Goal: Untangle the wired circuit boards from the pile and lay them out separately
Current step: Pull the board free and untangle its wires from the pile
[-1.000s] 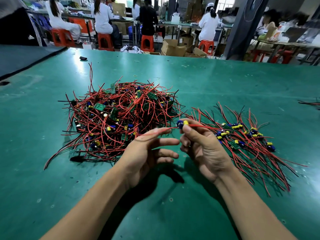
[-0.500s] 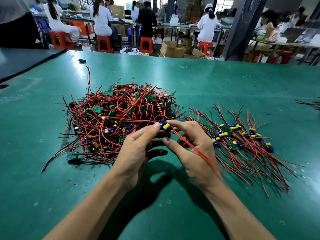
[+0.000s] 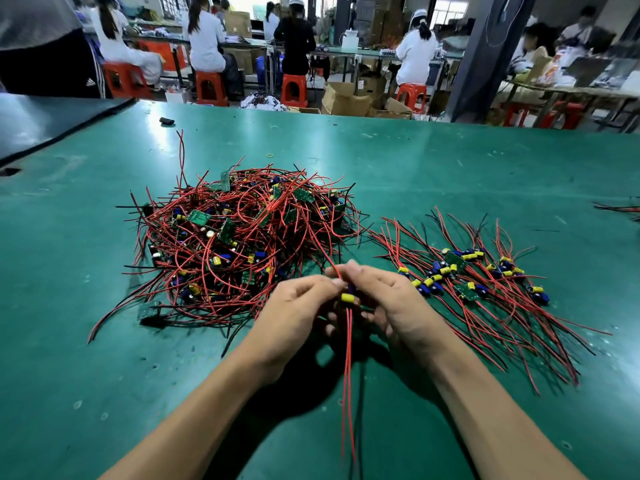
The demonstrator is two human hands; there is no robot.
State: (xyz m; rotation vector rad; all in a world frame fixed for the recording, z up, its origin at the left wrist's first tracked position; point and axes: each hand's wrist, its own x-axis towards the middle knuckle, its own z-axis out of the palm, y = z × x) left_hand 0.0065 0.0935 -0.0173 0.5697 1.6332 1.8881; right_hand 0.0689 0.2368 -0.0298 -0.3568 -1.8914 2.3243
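Left hand and right hand both pinched on one wired board held above green worktop, its red leads hanging toward camera, tangled pile just behind left, sorted row to right.

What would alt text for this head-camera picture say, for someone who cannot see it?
Two bare hands, the left hand and the right hand, hold one small circuit board between them above a green table, its red wires hanging toward the viewer. A tangled pile of boards and red wires lies to the left, a laid-out row to the right.
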